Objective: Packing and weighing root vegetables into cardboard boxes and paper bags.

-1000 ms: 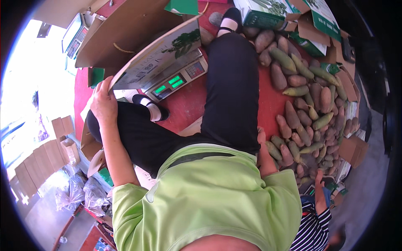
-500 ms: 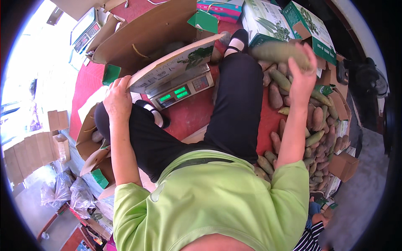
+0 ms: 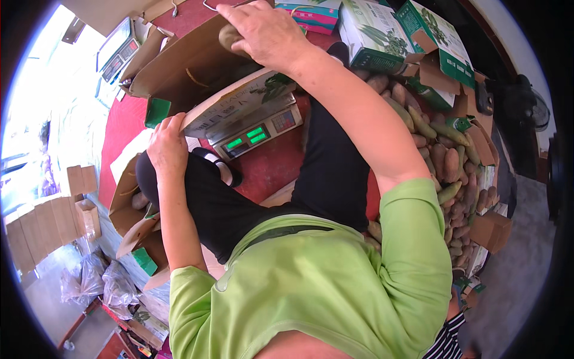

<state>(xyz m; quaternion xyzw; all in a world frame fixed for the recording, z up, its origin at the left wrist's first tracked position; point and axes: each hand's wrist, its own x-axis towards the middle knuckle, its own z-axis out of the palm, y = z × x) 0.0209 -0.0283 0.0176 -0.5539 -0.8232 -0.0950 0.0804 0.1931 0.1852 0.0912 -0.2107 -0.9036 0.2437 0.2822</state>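
Note:
My left hand [image 3: 167, 143] is closed over the near left corner of an open cardboard box [image 3: 158, 75], pinching its raised edge. My right hand [image 3: 269, 37] reaches over the box's far right part, fingers curled round a green radish [image 3: 231, 39]; only its blunt, dull green end shows beneath the fingers. The box rests on a scale [image 3: 263, 133] with lit green digits. What lies deep inside the box is shaded and partly hidden by its near wall and my right arm. To my right, a heap of green and reddish radishes [image 3: 451, 164] covers the floor.
Printed white-and-green cartons [image 3: 376, 36] stand beyond the heap. A second scale [image 3: 119, 51] sits at the far left. Another open box [image 3: 125, 203] is beside my left knee, with plastic bags [image 3: 113, 281] behind it. A person's striped clothing [image 3: 445, 341] shows at lower right.
My right hand has swung left from above the radish heap to over the open box, carrying the green radish. My left hand stays on the box edge.

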